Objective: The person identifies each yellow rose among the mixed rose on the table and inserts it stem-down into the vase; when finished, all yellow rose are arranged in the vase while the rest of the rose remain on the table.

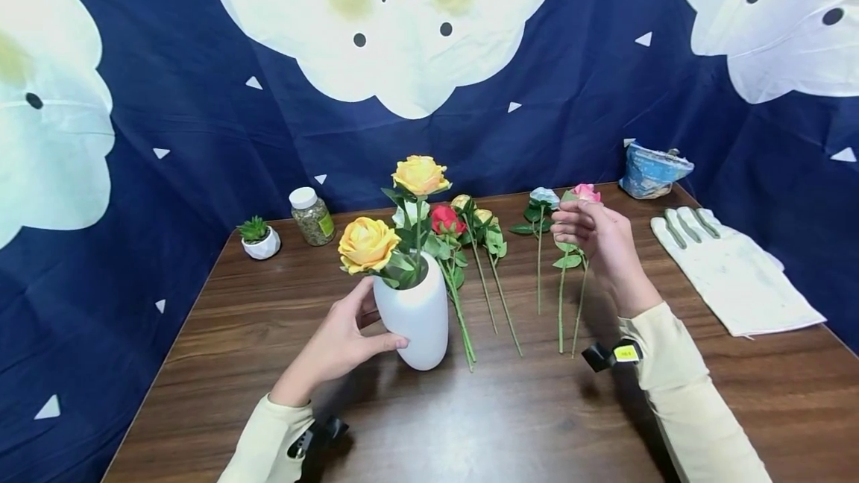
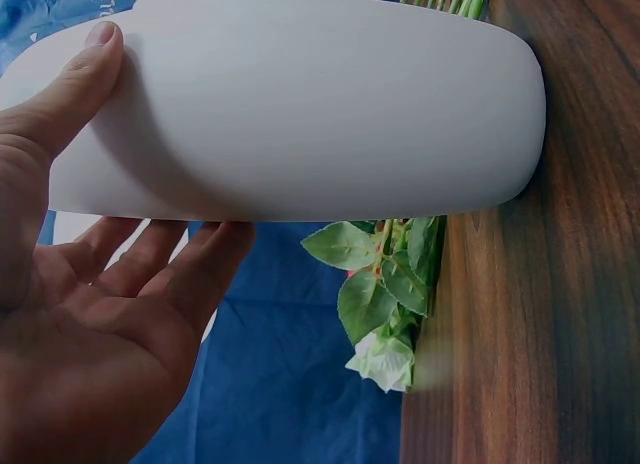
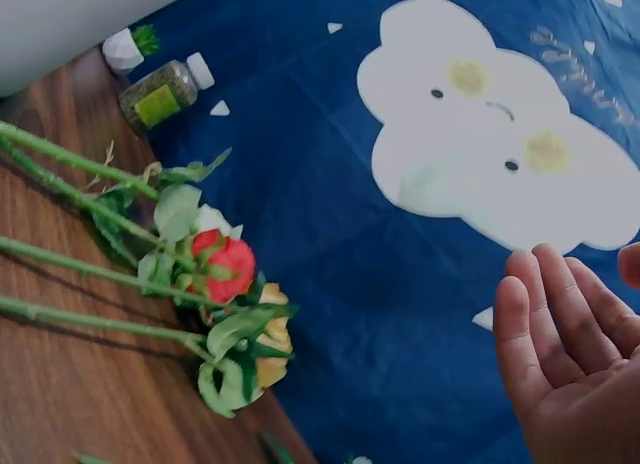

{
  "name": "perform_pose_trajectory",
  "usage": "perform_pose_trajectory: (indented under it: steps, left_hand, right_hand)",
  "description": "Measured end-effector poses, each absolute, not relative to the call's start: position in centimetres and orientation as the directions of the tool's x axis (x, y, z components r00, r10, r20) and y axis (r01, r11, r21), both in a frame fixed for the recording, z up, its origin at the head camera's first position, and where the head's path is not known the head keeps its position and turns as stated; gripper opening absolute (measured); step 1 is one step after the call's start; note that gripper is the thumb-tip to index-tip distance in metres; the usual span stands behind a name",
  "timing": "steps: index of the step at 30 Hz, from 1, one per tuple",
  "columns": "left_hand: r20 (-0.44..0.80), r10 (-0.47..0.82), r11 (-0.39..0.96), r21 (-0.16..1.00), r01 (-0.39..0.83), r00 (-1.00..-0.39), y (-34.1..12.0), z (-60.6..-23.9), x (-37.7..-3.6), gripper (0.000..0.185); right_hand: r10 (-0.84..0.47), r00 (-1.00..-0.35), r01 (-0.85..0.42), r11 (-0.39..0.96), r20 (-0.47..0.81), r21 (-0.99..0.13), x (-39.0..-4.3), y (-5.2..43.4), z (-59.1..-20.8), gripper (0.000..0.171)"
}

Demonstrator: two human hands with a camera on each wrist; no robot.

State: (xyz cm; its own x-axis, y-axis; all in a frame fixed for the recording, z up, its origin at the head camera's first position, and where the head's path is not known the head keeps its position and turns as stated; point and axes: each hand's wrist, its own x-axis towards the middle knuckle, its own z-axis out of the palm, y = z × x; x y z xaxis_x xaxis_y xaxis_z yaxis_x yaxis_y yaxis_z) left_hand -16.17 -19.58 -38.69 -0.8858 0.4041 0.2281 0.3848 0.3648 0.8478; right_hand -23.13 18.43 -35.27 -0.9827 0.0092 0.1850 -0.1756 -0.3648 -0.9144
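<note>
A white vase (image 1: 419, 323) stands about upright near the middle of the table. My left hand (image 1: 338, 341) grips its left side, thumb on the near face and fingers round the side. In the vase are a taller yellow rose (image 1: 420, 174) and a lower yellow rose (image 1: 367, 245) leaning left. My right hand (image 1: 599, 241) is raised over the right-hand flowers, fingers extended and nothing in it. Beside it shows a pink rose (image 1: 586, 193), partly hidden, and a pale blue rose (image 1: 543, 197). A red rose (image 1: 446, 221) lies behind the vase.
Smaller yellow roses (image 1: 485, 216) lie right of the red one, stems toward me. A small potted succulent (image 1: 260, 238) and a lidded jar (image 1: 312, 216) stand at the back left. White gloves (image 1: 734, 274) and a blue pouch (image 1: 653, 171) are on the right.
</note>
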Motion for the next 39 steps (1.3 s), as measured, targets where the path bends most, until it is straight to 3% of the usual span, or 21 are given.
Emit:
perform_pose_trajectory:
  steps: [5, 13, 17, 24, 39]
  left_hand:
    - [0.227, 0.410, 0.366, 0.846, 0.387, -0.883, -19.5, -38.6, -16.3, 0.074]
    - [0.221, 0.408, 0.371, 0.847, 0.382, -0.886, -19.7, -38.7, -16.3, 0.073]
    - [0.231, 0.411, 0.367, 0.844, 0.392, -0.882, -19.7, -38.8, -16.3, 0.073]
    - [0.236, 0.413, 0.370, 0.839, 0.399, -0.880, -19.6, -38.8, -16.4, 0.073]
    - [0.221, 0.411, 0.380, 0.841, 0.386, -0.885, -19.6, -38.7, -16.3, 0.074]
  right_hand:
    - [-0.033, -0.990, -0.115, -0.401, 0.140, -0.909, -23.9, 18.9, -36.2, 0.042]
    - [-0.097, -0.991, -0.053, -0.354, 0.093, -0.934, -24.6, 19.1, -37.2, 0.043]
    - [-0.119, -0.992, -0.013, -0.289, 0.049, -0.957, -24.9, 19.1, -37.7, 0.040]
    - [-0.132, -0.990, 0.064, -0.177, -0.041, -0.982, -25.4, 18.6, -38.8, 0.061]
    - [-0.200, -0.965, 0.151, 0.092, -0.167, -0.984, -25.8, 16.2, -41.7, 0.060]
